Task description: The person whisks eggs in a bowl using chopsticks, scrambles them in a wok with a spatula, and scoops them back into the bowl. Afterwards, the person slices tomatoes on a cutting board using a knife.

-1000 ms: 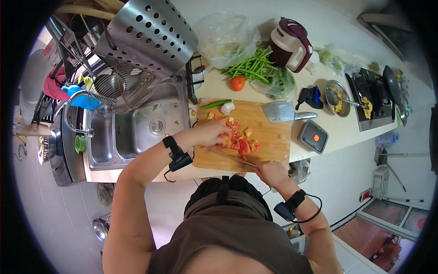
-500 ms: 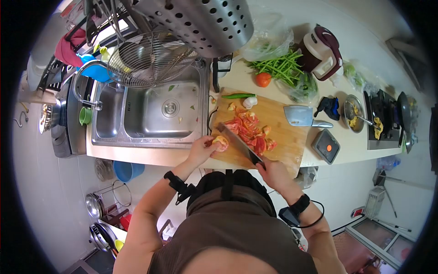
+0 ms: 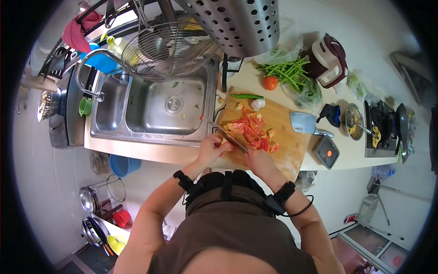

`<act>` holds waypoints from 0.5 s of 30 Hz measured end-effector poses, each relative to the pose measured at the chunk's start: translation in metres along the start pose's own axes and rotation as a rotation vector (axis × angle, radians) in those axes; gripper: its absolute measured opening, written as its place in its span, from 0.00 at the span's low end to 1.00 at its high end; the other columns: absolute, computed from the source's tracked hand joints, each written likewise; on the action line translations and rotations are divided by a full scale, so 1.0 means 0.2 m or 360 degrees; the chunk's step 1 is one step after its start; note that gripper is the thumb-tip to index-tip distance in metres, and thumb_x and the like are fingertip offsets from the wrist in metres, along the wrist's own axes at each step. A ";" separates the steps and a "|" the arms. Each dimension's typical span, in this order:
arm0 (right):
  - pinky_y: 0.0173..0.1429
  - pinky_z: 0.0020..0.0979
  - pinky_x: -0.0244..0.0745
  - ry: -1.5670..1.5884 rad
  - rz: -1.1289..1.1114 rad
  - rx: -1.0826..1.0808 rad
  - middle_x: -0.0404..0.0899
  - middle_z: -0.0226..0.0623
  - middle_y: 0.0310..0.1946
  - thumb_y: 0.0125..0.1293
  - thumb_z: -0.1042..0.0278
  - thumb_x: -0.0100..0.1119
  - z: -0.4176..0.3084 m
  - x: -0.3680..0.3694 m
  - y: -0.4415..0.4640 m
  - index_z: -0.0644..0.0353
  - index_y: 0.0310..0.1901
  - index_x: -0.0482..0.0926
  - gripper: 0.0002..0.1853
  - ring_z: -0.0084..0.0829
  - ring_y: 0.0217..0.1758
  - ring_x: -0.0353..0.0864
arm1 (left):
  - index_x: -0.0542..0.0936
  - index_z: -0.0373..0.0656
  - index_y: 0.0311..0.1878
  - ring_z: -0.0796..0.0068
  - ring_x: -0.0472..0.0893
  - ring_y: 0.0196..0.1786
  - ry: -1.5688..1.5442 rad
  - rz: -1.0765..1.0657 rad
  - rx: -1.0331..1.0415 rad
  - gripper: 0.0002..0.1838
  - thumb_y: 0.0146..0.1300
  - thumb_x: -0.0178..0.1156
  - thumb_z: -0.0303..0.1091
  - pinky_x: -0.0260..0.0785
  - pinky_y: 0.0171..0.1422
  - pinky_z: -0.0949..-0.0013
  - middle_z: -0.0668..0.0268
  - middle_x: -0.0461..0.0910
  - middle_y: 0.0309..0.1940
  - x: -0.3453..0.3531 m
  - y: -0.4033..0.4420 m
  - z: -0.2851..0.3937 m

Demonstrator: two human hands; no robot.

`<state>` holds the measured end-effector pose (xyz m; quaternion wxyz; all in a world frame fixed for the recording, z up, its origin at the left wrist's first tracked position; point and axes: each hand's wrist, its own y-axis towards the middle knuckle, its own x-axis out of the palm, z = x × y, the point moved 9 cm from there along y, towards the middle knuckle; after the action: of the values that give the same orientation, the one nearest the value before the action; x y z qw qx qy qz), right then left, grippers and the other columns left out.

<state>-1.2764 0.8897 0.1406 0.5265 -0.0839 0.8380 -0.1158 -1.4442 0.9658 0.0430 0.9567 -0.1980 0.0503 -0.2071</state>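
My left hand (image 3: 211, 150) is closed on a piece of tomato (image 3: 226, 145) at the front left edge of the wooden cutting board (image 3: 292, 153). In my right hand (image 3: 260, 160) is the handle of a kitchen knife (image 3: 230, 138), its blade angled up and left right beside the held piece. Whether the edge touches that piece I cannot tell. Chopped tomato (image 3: 253, 130) lies heaped just beyond the blade. A green chili pepper (image 3: 247, 96) and a garlic bulb (image 3: 258, 104) rest at the board's far edge. A cleaver (image 3: 303, 122) lies across its right side.
Left of the board is a double sink (image 3: 164, 112). A whole tomato (image 3: 270, 82) and green beans (image 3: 289, 73) sit behind it. To the right are a black box (image 3: 326, 152), a metal bowl (image 3: 354, 121) and a stove (image 3: 383, 123). A perforated steel holder (image 3: 237, 25) hangs overhead.
My right hand and the knife have moved left, bringing the blade nearer my left hand. The held tomato piece is now lower and partly hidden by fingers and blade. The view has shifted slightly.
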 end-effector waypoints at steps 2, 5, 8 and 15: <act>0.37 0.53 0.79 0.0057 0.0005 -0.0043 0.82 0.52 0.25 0.70 0.61 0.53 0.03 -0.02 0.00 0.61 0.47 0.75 0.12 0.55 0.31 0.84 | 0.70 0.37 0.39 0.76 0.83 0.26 0.0252 0.0039 0.0210 0.16 0.63 0.70 0.30 0.76 0.28 0.72 0.65 0.79 0.25 -0.02 0.03 -0.04; 0.37 0.54 0.78 0.0272 0.0005 0.0011 0.81 0.54 0.26 0.70 0.61 0.54 0.06 -0.10 -0.11 0.61 0.52 0.75 0.15 0.56 0.31 0.83 | 0.73 0.37 0.37 0.74 0.82 0.27 0.0473 0.0145 0.0312 0.17 0.60 0.73 0.35 0.75 0.31 0.70 0.63 0.79 0.25 -0.03 -0.02 0.03; 0.38 0.55 0.78 0.0264 -0.0099 0.0038 0.81 0.55 0.27 0.70 0.59 0.54 0.07 -0.13 -0.21 0.61 0.56 0.74 0.18 0.57 0.32 0.83 | 0.75 0.37 0.36 0.72 0.81 0.28 0.0461 0.0193 0.0218 0.19 0.56 0.76 0.39 0.74 0.35 0.67 0.61 0.80 0.26 -0.03 -0.03 0.02; 0.40 0.55 0.78 0.0211 -0.0153 0.0151 0.82 0.56 0.29 0.70 0.60 0.55 0.06 0.06 -0.11 0.61 0.50 0.75 0.15 0.57 0.33 0.83 | 0.75 0.38 0.36 0.70 0.80 0.26 0.0578 0.0201 0.0172 0.18 0.55 0.76 0.36 0.74 0.34 0.67 0.62 0.79 0.24 -0.03 0.00 0.00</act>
<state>-1.2708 0.8642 0.1324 0.4671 -0.0911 0.8596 -0.1858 -1.4496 0.9689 0.0425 0.9523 -0.1021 0.2232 -0.1814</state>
